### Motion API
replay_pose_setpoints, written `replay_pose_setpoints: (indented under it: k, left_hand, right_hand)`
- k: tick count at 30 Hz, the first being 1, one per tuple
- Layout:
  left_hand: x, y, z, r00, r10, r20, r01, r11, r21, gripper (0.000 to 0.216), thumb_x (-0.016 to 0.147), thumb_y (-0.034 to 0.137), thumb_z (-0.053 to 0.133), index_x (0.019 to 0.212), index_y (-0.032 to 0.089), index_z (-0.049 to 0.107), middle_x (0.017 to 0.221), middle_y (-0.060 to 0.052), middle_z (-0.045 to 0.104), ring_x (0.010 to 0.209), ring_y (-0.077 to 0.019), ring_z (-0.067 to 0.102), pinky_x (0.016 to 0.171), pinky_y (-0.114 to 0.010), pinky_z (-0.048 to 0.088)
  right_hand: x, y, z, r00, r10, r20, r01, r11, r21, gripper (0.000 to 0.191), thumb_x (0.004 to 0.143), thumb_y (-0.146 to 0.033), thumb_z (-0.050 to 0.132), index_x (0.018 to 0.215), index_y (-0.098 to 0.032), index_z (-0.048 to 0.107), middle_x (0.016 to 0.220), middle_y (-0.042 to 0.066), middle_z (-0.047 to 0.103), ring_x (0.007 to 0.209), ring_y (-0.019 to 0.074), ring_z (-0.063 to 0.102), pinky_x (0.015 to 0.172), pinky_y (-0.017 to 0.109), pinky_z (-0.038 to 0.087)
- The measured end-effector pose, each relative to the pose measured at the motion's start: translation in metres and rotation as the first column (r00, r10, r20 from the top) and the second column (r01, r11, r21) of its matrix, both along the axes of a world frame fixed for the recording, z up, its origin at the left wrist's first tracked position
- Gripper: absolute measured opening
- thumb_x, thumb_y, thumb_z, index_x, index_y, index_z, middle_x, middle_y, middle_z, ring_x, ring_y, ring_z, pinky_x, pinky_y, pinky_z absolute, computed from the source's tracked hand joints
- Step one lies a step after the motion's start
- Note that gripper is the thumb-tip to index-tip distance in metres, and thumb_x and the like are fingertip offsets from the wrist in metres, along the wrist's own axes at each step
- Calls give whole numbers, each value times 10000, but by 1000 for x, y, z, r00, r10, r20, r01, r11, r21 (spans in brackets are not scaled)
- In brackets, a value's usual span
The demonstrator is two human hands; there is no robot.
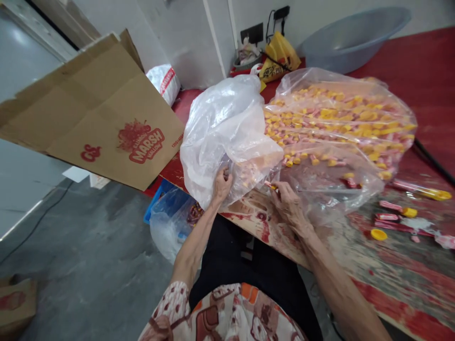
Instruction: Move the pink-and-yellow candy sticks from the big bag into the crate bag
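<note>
My left hand [222, 185] is closed at the near side of a cloudy white plastic bag [223, 113], its fingers curled on the film. Between the fingertips of my right hand [287, 202] is a small pink tube with a yellow cap [270, 185], just right of that bag. Some pink and yellow pieces show faintly through the white bag's lower right part. Directly to the right lies a large clear plastic bag [337, 121] full of pink tubes with yellow caps. My right hand is near its left edge.
A cardboard box [88, 109] stands tilted at the left. Loose capped tubes [391, 210] and a yellow cap [378, 234] lie on the worn red table [426, 265]. A grey basin [355, 42] and yellow bag [280, 57] are behind. Below the table edge sits a blue crate [156, 201].
</note>
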State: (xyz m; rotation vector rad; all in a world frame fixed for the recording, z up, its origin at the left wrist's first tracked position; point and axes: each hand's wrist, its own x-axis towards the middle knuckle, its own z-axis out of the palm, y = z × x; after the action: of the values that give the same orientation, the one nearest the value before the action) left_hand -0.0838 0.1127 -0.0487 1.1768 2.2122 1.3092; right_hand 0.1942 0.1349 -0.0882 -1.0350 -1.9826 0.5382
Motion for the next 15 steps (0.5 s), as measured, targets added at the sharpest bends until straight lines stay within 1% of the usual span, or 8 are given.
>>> replay_pose_setpoints:
  k: [3,4,6,9,11,13,15]
  left_hand:
    - [-3,-9,13,988,32,150,-30,999,-15,294,1005,304,797,1262,161,783,969,-58,780,846,-203,744,817,-316,635]
    - [-4,-13,18,979,24,203,-21,1000,-17,316,1007,334,802,1270,159,778,963,-60,791,835,-200,748,775,-302,628]
    - [-5,-23,26,960,-18,278,25,999,-22,365,1000,378,818,1289,160,771,972,-67,816,809,-188,748,729,-285,622]
    - [-1,-41,36,941,-127,315,142,990,-26,401,975,422,863,1279,170,793,971,-62,826,765,-166,725,721,-282,625]
    - [7,-50,39,920,-221,323,244,969,-32,406,969,461,880,1254,178,819,964,-57,822,754,-164,711,722,-290,629]
    - [19,-56,38,877,-330,350,366,930,-39,415,976,502,875,1238,182,838,981,-61,825,787,-178,726,738,-297,638]
    - [31,-57,33,821,-423,383,469,883,-30,429,997,531,852,1245,182,843,1017,-68,831,845,-194,755,763,-298,645]
  right_hand:
    - [1,1,2,993,84,89,-79,995,-63,348,1216,-434,480,1090,-253,748,1039,129,758,906,290,733,787,375,579]
    - [1,1,3,993,90,78,-84,993,-84,355,1215,-448,484,1086,-253,751,1041,130,762,905,291,737,788,379,582]
    - [3,3,8,997,78,-1,-77,989,-126,371,1209,-494,501,1119,-249,764,1053,129,780,868,278,737,790,385,594]
    - [7,4,21,990,66,-125,-92,972,-215,400,1184,-577,558,1158,-248,783,1018,108,805,794,250,724,778,380,611]
    - [9,2,30,982,92,-167,-138,948,-287,397,1162,-604,606,1169,-256,796,1022,91,828,809,243,736,784,369,619]
    - [10,0,36,971,140,-196,-203,913,-353,375,1146,-601,639,1160,-262,799,1046,78,846,863,246,760,800,359,627]
    - [10,-3,37,955,197,-221,-273,875,-401,341,1127,-575,660,1155,-259,784,1071,74,854,915,253,783,819,359,636]
